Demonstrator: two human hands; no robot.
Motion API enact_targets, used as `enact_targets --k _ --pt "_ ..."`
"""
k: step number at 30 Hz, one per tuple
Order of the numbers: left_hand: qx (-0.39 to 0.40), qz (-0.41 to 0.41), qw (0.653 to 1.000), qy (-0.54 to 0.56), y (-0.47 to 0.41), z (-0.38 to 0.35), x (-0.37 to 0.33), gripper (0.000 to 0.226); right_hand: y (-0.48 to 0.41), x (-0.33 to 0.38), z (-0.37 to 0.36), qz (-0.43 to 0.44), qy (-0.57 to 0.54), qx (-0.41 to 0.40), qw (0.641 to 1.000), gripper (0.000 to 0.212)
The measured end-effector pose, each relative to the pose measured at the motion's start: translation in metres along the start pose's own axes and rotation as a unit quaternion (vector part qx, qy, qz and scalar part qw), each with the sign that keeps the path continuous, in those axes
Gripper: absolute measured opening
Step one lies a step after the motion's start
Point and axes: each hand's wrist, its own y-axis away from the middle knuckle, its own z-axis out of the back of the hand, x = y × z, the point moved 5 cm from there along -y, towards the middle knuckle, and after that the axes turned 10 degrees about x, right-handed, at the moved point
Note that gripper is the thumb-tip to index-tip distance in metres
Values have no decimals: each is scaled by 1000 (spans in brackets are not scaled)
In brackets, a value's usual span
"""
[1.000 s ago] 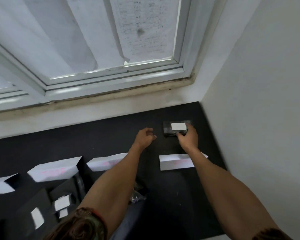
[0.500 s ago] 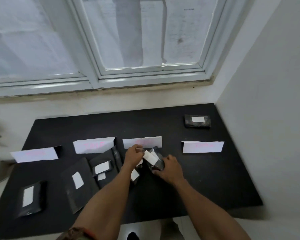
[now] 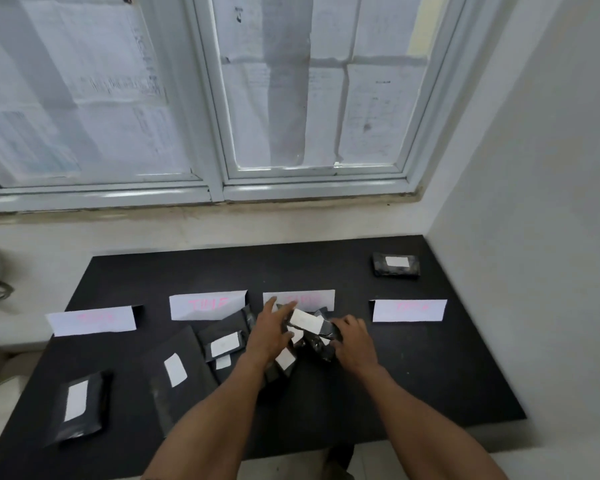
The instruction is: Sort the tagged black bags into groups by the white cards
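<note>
Both hands have come back from the corner bag [image 3: 396, 265] to the middle pile [image 3: 278, 374] on the table [image 3: 430, 375]; left hand [image 3: 269, 336] lies wide on it; right hand [image 3: 354, 344] has its grip round a crinkly bag [image 3: 317, 346] by the third white card [image 3: 312, 298]; read the tag [image 3: 303, 321] first.

Place: plain office or storeroom corner | Signs: printed sheets [image 3: 378, 112] covering window [image 3: 208, 98], bare white wall [image 3: 534, 168], black table [image 3: 413, 375], hand-lettered white cards [image 3: 408, 310]

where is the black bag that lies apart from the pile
In the head view the lone black bag lies at the far right corner of the black table, beyond the rightmost white card and close to the right wall.
</note>
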Motion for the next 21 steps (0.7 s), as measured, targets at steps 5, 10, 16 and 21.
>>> enact_targets --k 5,10,16,21 --pt "-14 -1 998 55 -22 19 -7 50 -27 12 19 37 -3 18 999 47" --pt "-38 35 998 45 -47 67 3 49 -76 35 35 104 6 31 994 55" --pt "-95 80 989 77 -51 129 47 50 -134 113 38 183 24 51 981 54" --pt "-129 108 980 107 -35 177 112 38 -171 192 10 219 38 50 974 43"
